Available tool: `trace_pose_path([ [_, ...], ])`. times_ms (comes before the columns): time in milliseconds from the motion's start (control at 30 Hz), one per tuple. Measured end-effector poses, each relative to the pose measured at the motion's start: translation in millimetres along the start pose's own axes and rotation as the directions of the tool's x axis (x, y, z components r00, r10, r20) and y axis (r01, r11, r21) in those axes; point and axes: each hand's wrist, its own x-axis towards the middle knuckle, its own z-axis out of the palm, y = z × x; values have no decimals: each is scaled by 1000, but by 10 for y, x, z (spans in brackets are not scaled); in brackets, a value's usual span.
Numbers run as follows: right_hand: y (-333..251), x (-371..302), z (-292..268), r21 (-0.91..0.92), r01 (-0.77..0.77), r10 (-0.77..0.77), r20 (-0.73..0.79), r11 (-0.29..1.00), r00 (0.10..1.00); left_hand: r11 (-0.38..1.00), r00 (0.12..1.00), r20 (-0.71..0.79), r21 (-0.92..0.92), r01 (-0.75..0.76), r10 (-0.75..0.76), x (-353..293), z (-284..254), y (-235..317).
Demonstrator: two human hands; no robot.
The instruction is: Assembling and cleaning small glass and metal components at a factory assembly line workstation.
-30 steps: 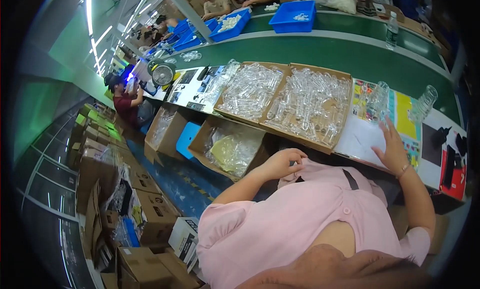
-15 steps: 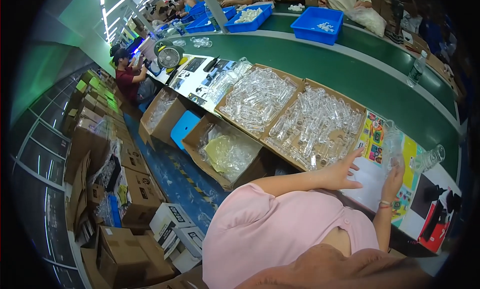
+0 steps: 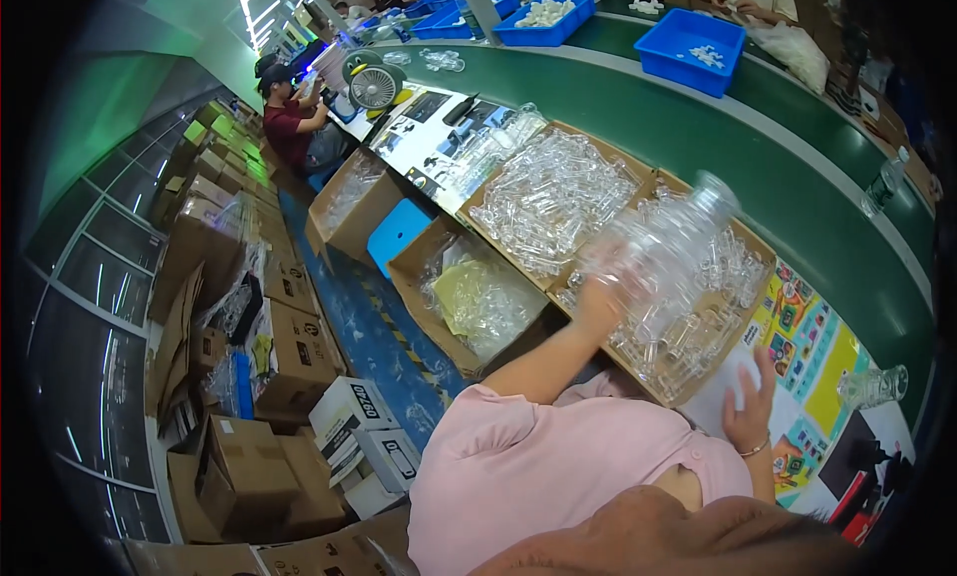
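My left hand (image 3: 604, 295), smeared by motion, is over the near cardboard tray (image 3: 720, 385) and closed on a clear plastic bottle-shaped piece (image 3: 688, 232). That piece is blurred and tilts up toward the far right. Under it, the tray is full of small clear plastic tubes (image 3: 668, 352). My right hand (image 3: 750, 405) holds nothing; its fingers are apart above white paper (image 3: 710, 397) beside the tray. To the right of it, another clear ribbed plastic piece (image 3: 873, 387) lies on its side on a colourful printed sheet (image 3: 812, 347).
A second tray of clear tubes (image 3: 558, 202) adjoins on the left. Beyond runs a green conveyor (image 3: 797, 187) with blue bins (image 3: 688, 53) and a water bottle (image 3: 885, 182). Open cartons (image 3: 469, 307) stand below on the left. A fan (image 3: 376, 86) and a seated person (image 3: 294, 123) are farther off.
The clear bottle-shaped piece has passed from my right hand to my left, which has swung left over the near tray. My right hand has let go and opened. The view has shifted.
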Motion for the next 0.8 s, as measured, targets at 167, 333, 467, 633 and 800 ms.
trace_pose_path([
  [167, 90, -448, -75, -124, -208, 223, 124, 970, 967, 987, 978, -154, 52, 152, -142, 534, -837, 263],
  [333, -140, -941, 36, -238, -486, 517, 87, 841, 852, 997, 859, -507, -68, 40, -70, 1342, -1920, 249],
  [467, -167, -919, 188, -375, -563, 606, -2, 737, 795, 911, 918, -392, -398, -107, -63, 2097, -2862, 475],
  [633, -59, -978, 219, -510, -395, 486, 52, 764, 872, 924, 817, -555, -375, -78, -156, 2892, -3686, 336],
  [800, -103, -935, 207, -547, -362, 476, 76, 755, 876, 956, 709, -643, -239, 172, -288, 3315, -4175, 36],
])
